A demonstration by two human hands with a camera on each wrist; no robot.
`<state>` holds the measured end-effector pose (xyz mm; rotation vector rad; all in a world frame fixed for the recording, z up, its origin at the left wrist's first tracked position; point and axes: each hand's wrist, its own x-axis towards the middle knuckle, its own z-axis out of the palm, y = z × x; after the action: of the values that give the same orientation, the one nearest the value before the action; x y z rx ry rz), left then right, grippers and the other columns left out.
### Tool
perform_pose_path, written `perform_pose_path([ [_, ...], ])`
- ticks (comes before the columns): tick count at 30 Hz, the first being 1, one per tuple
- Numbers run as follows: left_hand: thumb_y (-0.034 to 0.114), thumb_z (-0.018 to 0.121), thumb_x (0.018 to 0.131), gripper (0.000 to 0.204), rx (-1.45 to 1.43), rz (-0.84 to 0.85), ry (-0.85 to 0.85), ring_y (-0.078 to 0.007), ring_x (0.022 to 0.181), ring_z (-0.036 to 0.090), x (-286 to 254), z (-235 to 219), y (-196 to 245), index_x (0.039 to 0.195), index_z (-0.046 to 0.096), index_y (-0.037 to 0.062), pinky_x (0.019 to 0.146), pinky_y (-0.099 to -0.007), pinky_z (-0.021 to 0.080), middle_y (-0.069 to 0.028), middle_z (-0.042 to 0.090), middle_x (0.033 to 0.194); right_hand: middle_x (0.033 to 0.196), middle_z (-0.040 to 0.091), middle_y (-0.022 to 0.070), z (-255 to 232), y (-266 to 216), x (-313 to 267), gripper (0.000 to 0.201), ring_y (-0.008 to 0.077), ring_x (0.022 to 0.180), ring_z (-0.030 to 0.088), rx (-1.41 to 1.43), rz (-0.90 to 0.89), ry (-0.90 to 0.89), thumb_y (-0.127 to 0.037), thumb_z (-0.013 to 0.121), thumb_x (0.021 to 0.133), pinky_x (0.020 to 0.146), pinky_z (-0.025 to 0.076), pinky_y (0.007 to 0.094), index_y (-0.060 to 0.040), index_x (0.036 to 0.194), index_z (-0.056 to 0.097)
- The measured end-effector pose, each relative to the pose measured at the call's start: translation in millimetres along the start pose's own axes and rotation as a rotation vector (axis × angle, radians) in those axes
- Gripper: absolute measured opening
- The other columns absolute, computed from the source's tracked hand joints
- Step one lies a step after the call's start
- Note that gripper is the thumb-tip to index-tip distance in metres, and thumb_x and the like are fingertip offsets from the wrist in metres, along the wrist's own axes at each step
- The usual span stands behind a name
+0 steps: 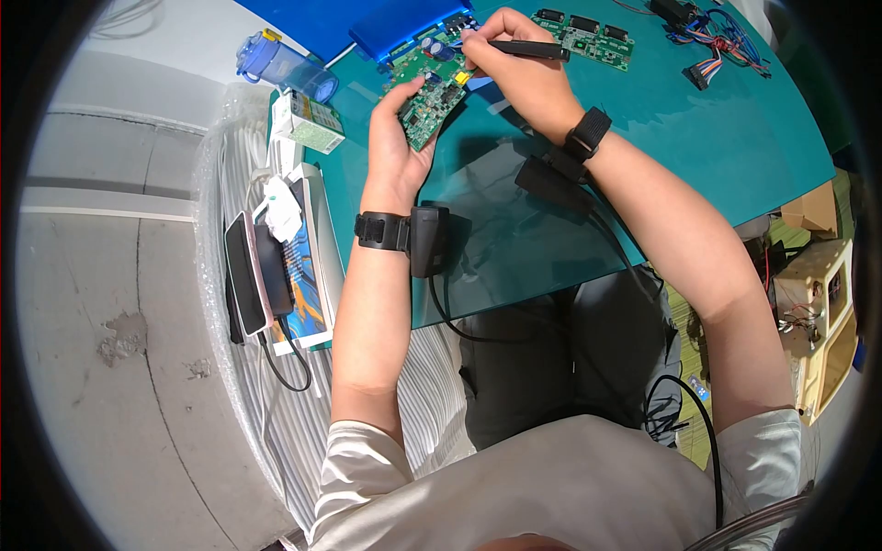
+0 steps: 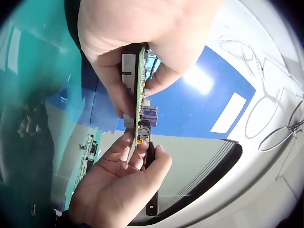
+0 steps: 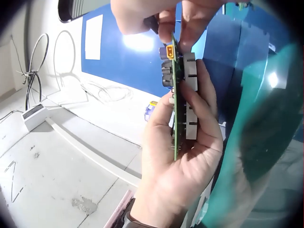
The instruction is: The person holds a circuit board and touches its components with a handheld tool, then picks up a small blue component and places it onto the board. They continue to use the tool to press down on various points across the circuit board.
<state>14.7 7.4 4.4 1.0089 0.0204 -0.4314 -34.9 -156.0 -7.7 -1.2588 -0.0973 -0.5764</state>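
Note:
My left hand (image 1: 393,138) grips a green circuit board (image 1: 423,119) by its sides, thumb over the component face and fingers behind. In the right wrist view the board stands edge-on, with a pale grey slotted block (image 3: 191,114) along its back and a yellow connector (image 3: 170,52) near its far end. My right hand (image 1: 537,87) is at that far end, fingertips right at the board's edge. Between its thumb and fingers it holds a slim black tool (image 1: 528,50), whose tip is hidden among the parts; the left wrist view shows its handle (image 2: 151,204) pointing away from the board.
Beyond the hands, a second green board (image 1: 593,44) lies on the green tabletop (image 1: 680,138), with bundled coloured wires (image 1: 721,50) to its right. Toward the left are a blue bottle (image 1: 276,66), a small carton (image 1: 317,127) and a phone (image 1: 243,271). Cables run from both wrists.

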Motion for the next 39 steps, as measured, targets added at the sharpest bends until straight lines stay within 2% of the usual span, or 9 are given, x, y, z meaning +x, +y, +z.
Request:
perform_pose_path([
  [6, 0.007, 0.070, 0.089, 0.015, -0.011, -0.008, 0.002, -0.0227, 0.090, 0.070, -0.7, 0.4, 1.0, 0.099, 0.060, 0.0025, 0.076, -0.0322, 0.060, -0.0110, 0.069, 0.099, 0.072, 0.063, 0.0018, -2.7, 6.7, 3.7, 0.016, 0.0065, 0.062, 0.056, 0.042, -0.007, 0.008, -0.012, 0.066, 0.096, 0.056, 0.045, 0.0226, -0.0062, 0.086, 0.055],
  [8, 0.007, 0.070, 0.089, 0.015, -0.003, -0.008, 0.004, -0.0229, 0.090, 0.070, -1.2, 0.5, 1.0, 0.099, 0.060, 0.0025, 0.076, -0.0324, 0.060, -0.0112, 0.069, 0.099, 0.073, 0.069, 0.0042, -2.9, 7.3, 5.6, 0.025, 0.0092, 0.070, 0.064, 0.072, -0.015, 0.057, -0.024, 0.067, 0.096, 0.064, 0.051, 0.0258, -0.0044, 0.081, 0.062],
  [11, 0.007, 0.070, 0.089, 0.015, 0.008, -0.011, 0.008, -0.0230, 0.089, 0.071, -1.9, 1.7, 1.6, 0.098, 0.059, 0.0027, 0.076, -0.0325, 0.061, -0.0112, 0.069, 0.099, 0.077, 0.071, 0.0057, -10.7, 8.1, 10.0, 0.020, 0.0093, 0.074, 0.067, 0.067, 0.055, -0.002, -0.020, 0.070, 0.094, 0.065, 0.053, 0.0241, -0.0039, 0.086, 0.062],
  [15, 0.007, 0.070, 0.088, 0.015, 0.018, -0.009, 0.007, -0.0228, 0.088, 0.071, -1.2, 0.8, 1.2, 0.098, 0.059, 0.0029, 0.075, -0.0325, 0.060, -0.0109, 0.069, 0.099, 0.078, 0.071, 0.0051, -6.3, 10.2, 10.3, 0.021, 0.0096, 0.074, 0.067, 0.029, 0.041, 0.007, -0.022, 0.071, 0.095, 0.065, 0.054, 0.0241, -0.0037, 0.088, 0.062],
  [17, 0.007, 0.070, 0.088, 0.016, 0.016, -0.008, 0.009, -0.0227, 0.087, 0.071, -2.0, 1.3, 1.1, 0.099, 0.060, 0.0029, 0.075, -0.0325, 0.060, -0.0108, 0.069, 0.098, 0.072, 0.063, 0.0027, -3.3, 3.8, 7.0, 0.019, 0.0072, 0.062, 0.058, 0.077, 0.066, 0.028, -0.011, 0.066, 0.096, 0.058, 0.048, 0.0238, -0.0060, 0.083, 0.054],
  [26, 0.007, 0.071, 0.087, 0.016, 0.015, -0.002, -0.001, -0.0220, 0.088, 0.070, -2.0, 2.1, 0.3, 0.098, 0.060, 0.0030, 0.076, -0.0323, 0.059, -0.0100, 0.069, 0.097, 0.068, 0.057, 0.0015, -4.0, 9.7, 7.8, 0.024, 0.0080, 0.060, 0.059, 0.045, -0.010, 0.035, -0.012, 0.065, 0.097, 0.057, 0.050, 0.0247, -0.0063, 0.078, 0.050],
  [39, 0.007, 0.071, 0.088, 0.015, 0.035, -0.009, 0.011, -0.0215, 0.089, 0.070, -3.2, 3.6, 0.9, 0.098, 0.061, 0.0043, 0.077, -0.0326, 0.059, -0.0091, 0.069, 0.097, 0.067, 0.055, 0.0005, 0.0, -2.3, 2.9, 0.025, 0.0073, 0.056, 0.055, -0.007, 0.040, 0.067, -0.015, 0.063, 0.099, 0.052, 0.046, 0.0242, -0.0073, 0.078, 0.051],
])
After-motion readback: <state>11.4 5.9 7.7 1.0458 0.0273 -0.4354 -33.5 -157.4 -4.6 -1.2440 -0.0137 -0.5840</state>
